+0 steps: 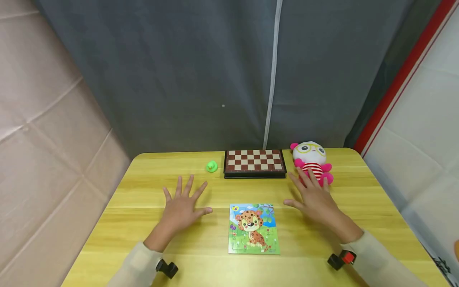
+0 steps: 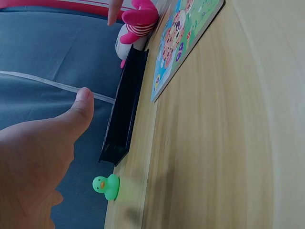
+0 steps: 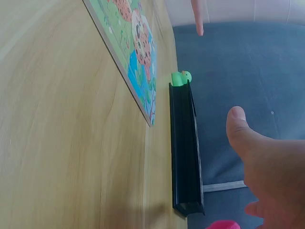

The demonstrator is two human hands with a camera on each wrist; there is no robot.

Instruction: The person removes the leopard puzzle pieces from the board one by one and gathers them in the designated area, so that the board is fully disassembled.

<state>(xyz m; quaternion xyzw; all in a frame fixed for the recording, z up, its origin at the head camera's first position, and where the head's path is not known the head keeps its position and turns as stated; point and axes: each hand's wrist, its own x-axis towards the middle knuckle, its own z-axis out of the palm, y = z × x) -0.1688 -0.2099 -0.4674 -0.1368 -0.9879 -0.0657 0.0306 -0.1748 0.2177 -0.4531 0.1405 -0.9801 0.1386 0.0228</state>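
My left hand (image 1: 181, 211) hovers over the left part of the table, fingers spread and holding nothing. Over the right part, my right hand (image 1: 315, 201) is spread the same way, its fingertips overlapping the lower part of a pink and white plush toy (image 1: 310, 153) in the head view; whether they touch cannot be told. Flat on the table between the hands lies a leopard picture puzzle (image 1: 254, 229). A folded chessboard box (image 1: 255, 161) sits behind it. The small green rubber duck (image 1: 212, 166) stands left of the box, beyond my left fingertips.
The wooden table (image 1: 201, 267) ends at a dark grey curtain (image 1: 179, 79) behind the box and toy. Pale sheeting (image 1: 46, 159) hangs on the left, and a white panel (image 1: 423, 139) with a red edge stands on the right.
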